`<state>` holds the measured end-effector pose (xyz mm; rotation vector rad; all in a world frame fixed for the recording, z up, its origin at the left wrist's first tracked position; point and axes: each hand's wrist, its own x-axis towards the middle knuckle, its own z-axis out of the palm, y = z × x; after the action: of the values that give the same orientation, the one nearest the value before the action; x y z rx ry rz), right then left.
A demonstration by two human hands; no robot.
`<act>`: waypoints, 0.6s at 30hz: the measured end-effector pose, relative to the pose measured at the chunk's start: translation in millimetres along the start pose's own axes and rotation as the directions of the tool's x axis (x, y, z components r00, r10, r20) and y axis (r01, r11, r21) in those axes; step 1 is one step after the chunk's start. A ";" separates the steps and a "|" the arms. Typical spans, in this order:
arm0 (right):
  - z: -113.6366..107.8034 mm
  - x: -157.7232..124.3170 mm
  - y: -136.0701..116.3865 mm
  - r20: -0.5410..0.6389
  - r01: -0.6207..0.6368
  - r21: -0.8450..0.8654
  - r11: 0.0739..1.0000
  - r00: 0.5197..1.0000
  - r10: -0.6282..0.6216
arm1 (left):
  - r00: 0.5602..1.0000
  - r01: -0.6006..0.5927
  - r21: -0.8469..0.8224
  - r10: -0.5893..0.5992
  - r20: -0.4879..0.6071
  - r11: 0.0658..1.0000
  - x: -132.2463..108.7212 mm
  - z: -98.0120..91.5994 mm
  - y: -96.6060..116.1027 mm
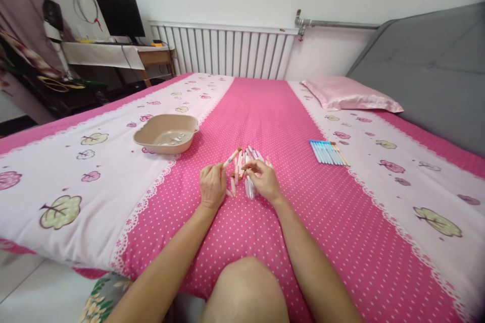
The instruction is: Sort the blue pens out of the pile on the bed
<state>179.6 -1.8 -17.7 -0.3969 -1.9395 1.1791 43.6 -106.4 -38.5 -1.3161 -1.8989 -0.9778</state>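
My left hand [212, 184] is closed around a slim pen [232, 157] with a pale orange barrel and a brown tip, which points up and to the right. Just right of it lies a loose pile of pink, white and clear pens [250, 186] on the bed. Over that pile is my right hand [262, 177], its thumb and fingers pinched together; what is between them is too small to make out. Farther right, a neat row of light blue pens [326, 153] lies side by side, with a few orange ones at its right end.
A beige plastic basin [166, 133] with small pale pieces inside stands on the bed at left. The bed has a pink dotted cover [261, 106]. A pink pillow [350, 93] lies against the grey headboard [428, 65]. Behind are a radiator [227, 50] and a desk with a monitor [121, 17].
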 end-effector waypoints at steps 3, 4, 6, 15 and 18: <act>0.8 2.2 1.8 -0.112 -0.047 0.264 0.963 0.991 0.079 | 1.000 -0.015 0.004 0.015 0.012 1.000 0.0 -0.7 0.4; 0.3 2.9 1.7 -0.137 -0.056 0.341 0.938 0.985 0.109 | 1.000 -0.021 0.006 0.021 0.016 1.000 0.1 -1.3 0.6; -1.5 4.1 0.4 -0.182 -0.054 0.472 0.880 0.971 0.157 | 0.999 -0.032 0.010 0.031 0.027 0.999 0.5 -2.6 0.9; -5.8 6.3 -2.0 -0.197 -0.022 0.671 0.741 0.959 0.206 | 0.997 -0.045 0.015 0.044 0.065 0.999 1.8 -4.9 1.6; -5.6 6.5 -4.7 -0.195 -0.020 0.661 0.750 0.961 0.198 | 0.997 -0.045 0.013 0.043 0.070 0.999 1.8 -4.6 1.5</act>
<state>180.5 3.1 -9.2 -0.2632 -1.1811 1.7041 44.8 -109.1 -34.2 -1.3945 -1.9172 -0.9049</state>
